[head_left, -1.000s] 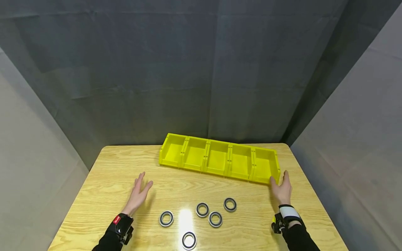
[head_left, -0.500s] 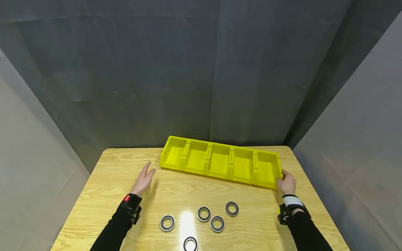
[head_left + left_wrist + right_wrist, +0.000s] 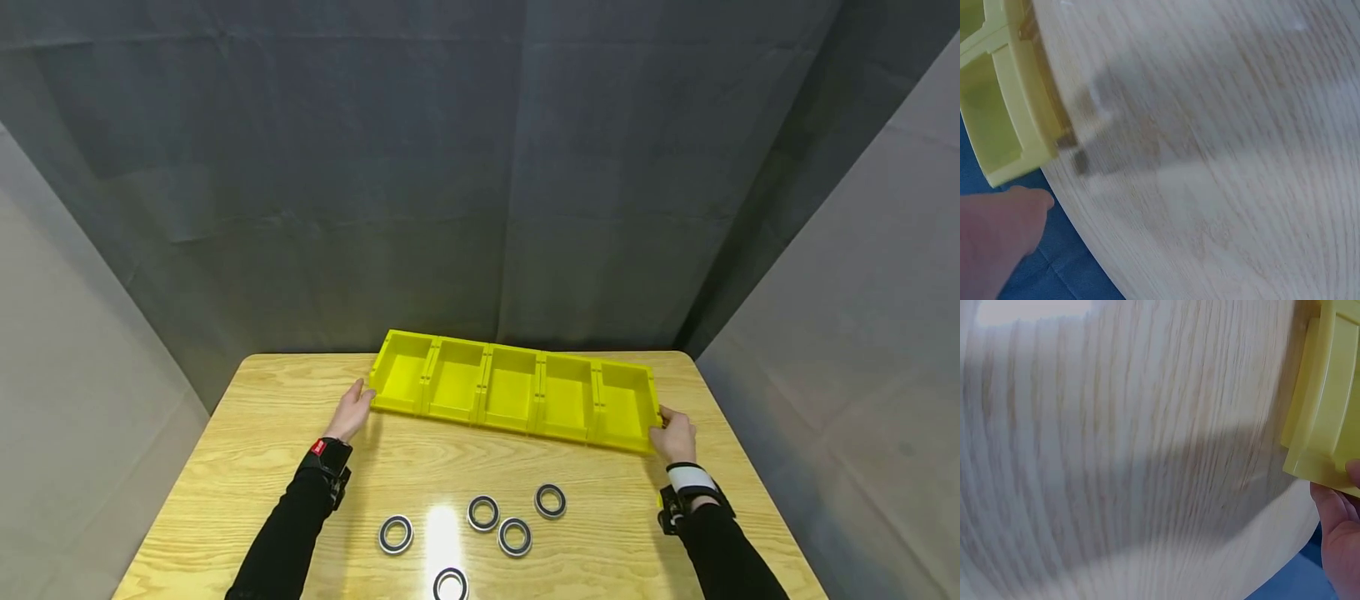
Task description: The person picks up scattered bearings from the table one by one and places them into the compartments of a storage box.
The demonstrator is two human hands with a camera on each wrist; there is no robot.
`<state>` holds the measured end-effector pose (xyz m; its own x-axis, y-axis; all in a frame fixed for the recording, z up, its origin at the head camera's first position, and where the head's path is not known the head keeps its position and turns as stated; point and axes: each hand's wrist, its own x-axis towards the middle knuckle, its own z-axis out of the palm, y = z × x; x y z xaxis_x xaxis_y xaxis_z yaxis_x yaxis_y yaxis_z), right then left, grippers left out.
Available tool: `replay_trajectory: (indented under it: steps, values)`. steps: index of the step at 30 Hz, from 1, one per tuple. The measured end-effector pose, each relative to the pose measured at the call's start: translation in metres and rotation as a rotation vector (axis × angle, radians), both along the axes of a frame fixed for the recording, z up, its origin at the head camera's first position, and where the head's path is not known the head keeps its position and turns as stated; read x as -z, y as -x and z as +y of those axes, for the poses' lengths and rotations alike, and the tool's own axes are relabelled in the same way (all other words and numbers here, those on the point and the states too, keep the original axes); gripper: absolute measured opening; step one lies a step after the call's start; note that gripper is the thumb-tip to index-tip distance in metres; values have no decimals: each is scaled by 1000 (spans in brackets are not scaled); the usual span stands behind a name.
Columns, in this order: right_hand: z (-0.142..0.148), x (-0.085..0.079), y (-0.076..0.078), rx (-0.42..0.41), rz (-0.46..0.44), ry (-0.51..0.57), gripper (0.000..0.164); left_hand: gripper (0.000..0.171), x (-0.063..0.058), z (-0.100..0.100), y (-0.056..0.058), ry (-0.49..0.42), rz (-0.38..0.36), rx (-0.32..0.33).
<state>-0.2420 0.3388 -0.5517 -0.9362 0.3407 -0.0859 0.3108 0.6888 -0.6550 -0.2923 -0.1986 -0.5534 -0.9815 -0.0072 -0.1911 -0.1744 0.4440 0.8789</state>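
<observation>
A row of yellow storage bins [image 3: 512, 387], joined side by side, stands at a slant near the table's back edge. Its right end is gripped by my right hand [image 3: 675, 436]; in the right wrist view the thumb lies over the rim and the fingers [image 3: 1333, 509] curl under the corner. My left hand [image 3: 351, 411] is at the left end, fingers fairly straight. In the left wrist view its thumb [image 3: 1032, 199] shows just off the corner of the end bin [image 3: 1007, 119]; whether the other fingers touch the bin is hidden.
Several ring-shaped bearings lie on the wooden table [image 3: 255, 467], among them one at the left [image 3: 395, 534] and one at the right [image 3: 551, 501]. Behind the table hangs a dark curtain [image 3: 375, 208], with pale panels [image 3: 847, 333] at both sides.
My right hand has closed on the bins' right end. My left hand has moved forward and right to the left end. Lately the bins have shifted slightly left.
</observation>
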Motion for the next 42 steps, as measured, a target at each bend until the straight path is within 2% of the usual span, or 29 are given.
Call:
replay_trajectory:
  steps: [5,9,14,19,24,30,36,42]
  values:
    - [-11,4,6,-38,7,9,57,65,2,-7,-1,26,-26,-39]
    - [-19,5,9,-58,18,14,56,64,3,-18,-7,51,4,-60]
    - [-28,5,12,-97,20,14,55,61,7,-32,-20,31,41,-116]
    - [-31,3,11,-118,14,20,55,59,9,-40,-33,48,60,-167]
    - [-34,4,9,-147,31,26,54,58,8,-48,-46,79,76,-181]
    - [-43,8,2,-183,17,34,53,58,6,-56,-69,110,62,-204]
    - [-45,5,-3,-202,39,-2,52,60,6,-60,-86,98,45,-183]
    - [-50,5,-6,-232,39,11,52,62,5,-66,-100,101,27,-174]
